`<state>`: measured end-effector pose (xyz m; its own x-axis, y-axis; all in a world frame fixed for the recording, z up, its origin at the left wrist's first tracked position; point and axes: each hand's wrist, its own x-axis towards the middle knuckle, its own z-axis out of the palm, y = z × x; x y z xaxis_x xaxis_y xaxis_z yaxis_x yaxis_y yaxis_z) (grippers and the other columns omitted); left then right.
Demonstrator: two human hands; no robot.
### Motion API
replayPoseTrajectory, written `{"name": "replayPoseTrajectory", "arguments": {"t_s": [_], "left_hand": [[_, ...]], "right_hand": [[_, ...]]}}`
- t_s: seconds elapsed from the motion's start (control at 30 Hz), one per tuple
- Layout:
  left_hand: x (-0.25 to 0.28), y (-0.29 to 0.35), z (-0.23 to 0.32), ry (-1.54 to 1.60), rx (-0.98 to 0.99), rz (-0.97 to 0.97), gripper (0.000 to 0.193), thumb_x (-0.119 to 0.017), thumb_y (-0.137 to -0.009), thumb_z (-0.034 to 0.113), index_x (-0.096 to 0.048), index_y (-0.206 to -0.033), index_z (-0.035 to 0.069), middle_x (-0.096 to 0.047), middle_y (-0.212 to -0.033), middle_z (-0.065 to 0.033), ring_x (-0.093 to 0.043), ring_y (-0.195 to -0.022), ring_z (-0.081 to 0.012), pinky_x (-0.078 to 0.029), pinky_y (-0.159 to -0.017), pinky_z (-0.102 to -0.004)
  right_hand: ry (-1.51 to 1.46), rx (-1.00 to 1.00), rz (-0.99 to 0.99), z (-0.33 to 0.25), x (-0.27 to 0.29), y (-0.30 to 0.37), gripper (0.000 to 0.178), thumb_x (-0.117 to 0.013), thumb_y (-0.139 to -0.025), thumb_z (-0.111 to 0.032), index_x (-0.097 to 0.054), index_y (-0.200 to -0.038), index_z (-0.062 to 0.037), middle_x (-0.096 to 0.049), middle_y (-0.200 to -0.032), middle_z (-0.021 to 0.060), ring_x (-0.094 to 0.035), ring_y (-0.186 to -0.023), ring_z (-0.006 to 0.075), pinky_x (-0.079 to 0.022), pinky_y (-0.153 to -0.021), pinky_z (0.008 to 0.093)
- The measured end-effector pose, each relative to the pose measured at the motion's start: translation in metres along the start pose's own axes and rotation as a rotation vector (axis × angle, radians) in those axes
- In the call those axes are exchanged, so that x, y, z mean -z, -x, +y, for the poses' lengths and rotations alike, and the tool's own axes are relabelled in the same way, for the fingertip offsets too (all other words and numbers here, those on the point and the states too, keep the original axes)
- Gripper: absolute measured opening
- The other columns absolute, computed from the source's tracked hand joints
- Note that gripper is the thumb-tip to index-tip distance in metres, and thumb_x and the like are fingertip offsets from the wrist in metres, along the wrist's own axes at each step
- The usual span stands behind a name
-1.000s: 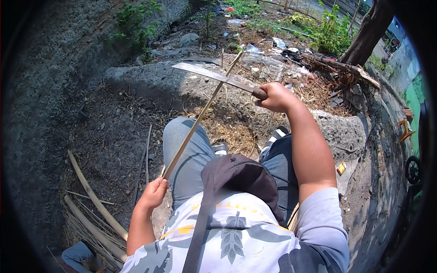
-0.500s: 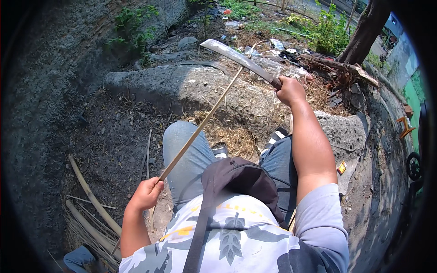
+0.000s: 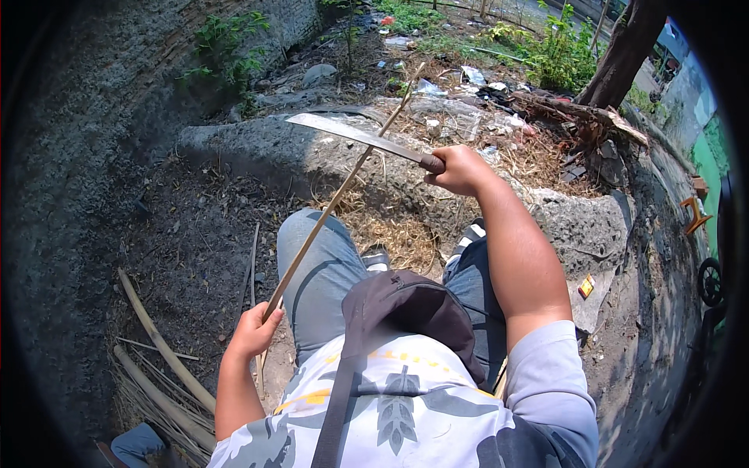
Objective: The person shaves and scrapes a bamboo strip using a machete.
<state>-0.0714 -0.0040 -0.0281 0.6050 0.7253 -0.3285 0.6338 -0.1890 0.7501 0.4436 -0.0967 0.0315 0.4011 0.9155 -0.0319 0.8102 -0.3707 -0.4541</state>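
Rough concrete ledge [image 3: 250, 140] just beyond both grips, straw-like shavings [image 3: 406, 242] down below the right hand [image 3: 459, 169], and look at that blade! Right fingers wrap firmly round the handle of a long machete [image 3: 335, 129], its blade pointing away to the left of that grip. Danger, I'd say, sits along the line: should the edge skid down the narrow strip [image 3: 328, 210], the left hand [image 3: 253, 334] is right at the near end of it. The jeans-clad left knee [image 3: 312, 234] lies beneath, so a glancing slip could find that too. And with just one end held, the strip might twist or whip. Now the strip itself: left fingers closed on its lower end, the length slanting up, away and rightward from that grip, crossing the blade left of the right hand, tip poking out beyond. Blade biting or merely crossing? Can't tell.
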Motion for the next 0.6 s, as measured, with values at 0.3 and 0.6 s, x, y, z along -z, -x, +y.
{"name": "replayPoseTrajectory", "arguments": {"t_s": [0.3,0.6], "left_hand": [[0.009,-0.003,-0.02,0.096,-0.055,-0.032,0.048,-0.048,-0.108,0.046,-0.055,-0.08,0.007,-0.049,-0.068,0.0055,-0.042,-0.062,-0.0067,-0.038,-0.055,-0.0271],[0.028,0.032,-0.024,0.451,0.068,0.006,0.045,-0.048,-0.106,0.05,-0.05,-0.08,0.013,-0.045,-0.062,0.0063,-0.04,-0.053,-0.0053,-0.033,-0.048,-0.0232]], "right_hand": [[0.325,0.319,0.144,-0.019,0.006,0.007,0.018,-0.075,-0.079,-0.029,-0.065,-0.081,-0.0132,-0.069,-0.08,0.0126,-0.069,-0.083,0.036,-0.054,-0.073,0.049],[-0.638,-0.784,0.445,0.138,0.0,-0.025,0.029,-0.079,-0.077,-0.024,-0.071,-0.09,0.0008,-0.071,-0.083,0.0115,-0.068,-0.067,0.0192,-0.054,-0.064,0.0352]]}}
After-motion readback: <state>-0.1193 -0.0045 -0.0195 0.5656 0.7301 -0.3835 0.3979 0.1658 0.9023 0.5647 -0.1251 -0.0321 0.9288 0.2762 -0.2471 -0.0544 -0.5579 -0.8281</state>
